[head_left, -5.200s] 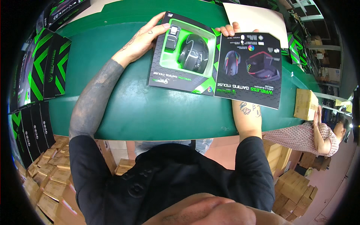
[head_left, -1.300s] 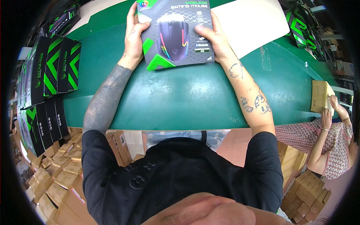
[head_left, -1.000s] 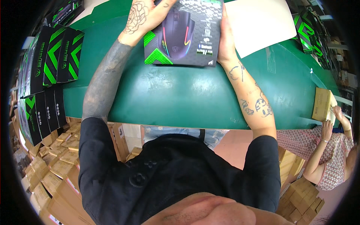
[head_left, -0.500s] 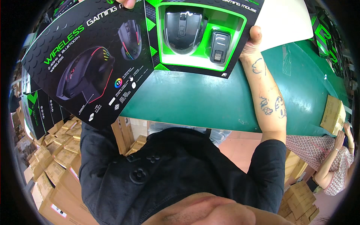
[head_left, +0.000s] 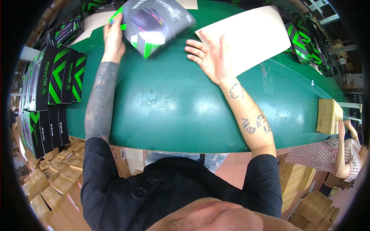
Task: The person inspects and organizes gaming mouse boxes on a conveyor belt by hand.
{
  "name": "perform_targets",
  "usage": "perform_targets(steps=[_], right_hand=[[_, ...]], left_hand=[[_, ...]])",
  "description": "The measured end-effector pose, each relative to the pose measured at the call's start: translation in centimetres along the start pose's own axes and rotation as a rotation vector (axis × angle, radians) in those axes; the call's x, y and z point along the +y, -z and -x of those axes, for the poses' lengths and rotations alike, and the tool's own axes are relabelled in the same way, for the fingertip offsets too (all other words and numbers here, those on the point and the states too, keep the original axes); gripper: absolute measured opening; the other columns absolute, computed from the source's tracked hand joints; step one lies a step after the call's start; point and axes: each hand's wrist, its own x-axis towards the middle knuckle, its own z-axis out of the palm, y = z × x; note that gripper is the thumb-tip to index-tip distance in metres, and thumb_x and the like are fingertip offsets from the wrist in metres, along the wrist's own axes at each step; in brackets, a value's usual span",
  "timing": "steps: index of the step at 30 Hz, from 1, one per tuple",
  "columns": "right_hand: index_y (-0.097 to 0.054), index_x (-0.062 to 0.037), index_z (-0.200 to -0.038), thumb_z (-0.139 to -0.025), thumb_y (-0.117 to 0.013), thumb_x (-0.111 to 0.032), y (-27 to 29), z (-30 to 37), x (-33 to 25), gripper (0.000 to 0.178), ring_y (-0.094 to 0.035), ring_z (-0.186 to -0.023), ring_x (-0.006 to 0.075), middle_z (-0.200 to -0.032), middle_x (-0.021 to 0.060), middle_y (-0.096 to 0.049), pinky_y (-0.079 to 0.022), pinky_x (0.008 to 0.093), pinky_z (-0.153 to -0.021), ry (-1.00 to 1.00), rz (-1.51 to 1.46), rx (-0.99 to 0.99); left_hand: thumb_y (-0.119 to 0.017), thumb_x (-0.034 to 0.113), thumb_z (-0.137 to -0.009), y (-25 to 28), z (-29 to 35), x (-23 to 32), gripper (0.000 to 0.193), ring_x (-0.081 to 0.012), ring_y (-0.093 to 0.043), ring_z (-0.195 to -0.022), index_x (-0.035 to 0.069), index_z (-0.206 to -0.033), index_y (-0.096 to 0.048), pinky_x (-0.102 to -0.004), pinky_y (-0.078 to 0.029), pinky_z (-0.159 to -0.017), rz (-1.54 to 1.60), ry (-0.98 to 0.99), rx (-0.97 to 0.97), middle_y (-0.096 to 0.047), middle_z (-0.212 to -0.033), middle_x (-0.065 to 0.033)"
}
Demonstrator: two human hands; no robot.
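Note:
The black, green-edged gaming mouse box (head_left: 160, 23) is over the far middle of the table, tilted and smeared by motion. My left hand (head_left: 114, 36) grips it by its left edge, fingers wrapped round the side. The box's window and its contents do not show clearly from here. To the right and apart from the box, my right hand (head_left: 211, 57) is open and empty, palm up with fingers spread. Its fingertips overlap the near left edge of a large white sheet (head_left: 252, 36); whether they touch it I cannot tell.
Black-and-green boxes (head_left: 42, 79) stand stacked at the table's left edge, and more boxes (head_left: 298, 42) line the far right. At the right edge of the green table (head_left: 173, 115), a person handles a brown carton (head_left: 325, 115). Small cartons (head_left: 63, 173) are piled lower left.
The mouse box, earlier held close with its printed flap open, has moved away from me and its flap now looks closed. My right hand has let go of it and spread open.

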Motion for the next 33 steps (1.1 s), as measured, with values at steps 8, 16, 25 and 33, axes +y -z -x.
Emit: perform_targets(steps=[8, 16, 25, 33], right_hand=[[-0.042, -0.0005, -0.126, -0.076, -0.067, -0.019, -0.9, -9.0, -7.2, 0.059, -0.049, -0.112, 0.0214, -0.121, 0.0138, -0.052, -0.038, 0.0308, -0.095, 0.46, 1.069, 0.365], [-0.054, 0.0131, -0.102, -0.072, -0.06, -0.014, 13.4, -22.6, -14.0, 0.041, -0.061, -0.086, 0.0271, -0.1, 0.0214, -0.06, -0.047, 0.0339, -0.074, 0.014, 1.257, 0.892], [-0.048, 0.005, -0.117, -0.072, -0.072, -0.013, 1.6, -14.4, -12.4, 0.054, -0.05, -0.101, 0.015, -0.107, 0.0096, -0.057, -0.038, 0.0276, -0.088, 0.633, 0.696, 0.477], [-0.047, -0.0053, -0.116, -0.086, -0.061, -0.017, -5.3, -3.1, -8.0, 0.035, -0.056, -0.08, 0.0096, -0.089, 0.006, -0.058, -0.047, 0.0232, -0.07, 0.626, 0.971, 0.268]], left_hand=[[-0.068, 0.032, -0.072, -7.3, -1.0, -1.8, 0.054, -0.0272, -0.052, -0.103, 0.002, -0.113, -0.052, -0.0359, -0.042, -0.089, -0.828, -0.542, -0.369, -0.051, -0.113, -0.0181], [-0.063, 0.037, -0.072, -22.5, -10.9, -11.7, 0.07, -0.0331, -0.049, -0.113, 0.002, -0.128, -0.041, -0.0404, -0.039, -0.093, -1.037, -0.251, -0.748, -0.046, -0.128, -0.0199], [-0.072, 0.015, -0.072, -16.4, -5.2, -1.1, 0.085, -0.0261, -0.032, -0.129, -0.002, -0.138, -0.022, -0.0328, -0.022, -0.107, -0.4, -0.757, -0.605, -0.028, -0.142, -0.0188], [-0.055, 0.007, -0.079, -7.2, 7.3, 7.3, 0.064, -0.0174, -0.049, -0.103, 0.012, -0.138, -0.03, -0.0284, -0.038, -0.092, -0.15, -0.14, -0.631, -0.049, -0.118, -0.0103]])
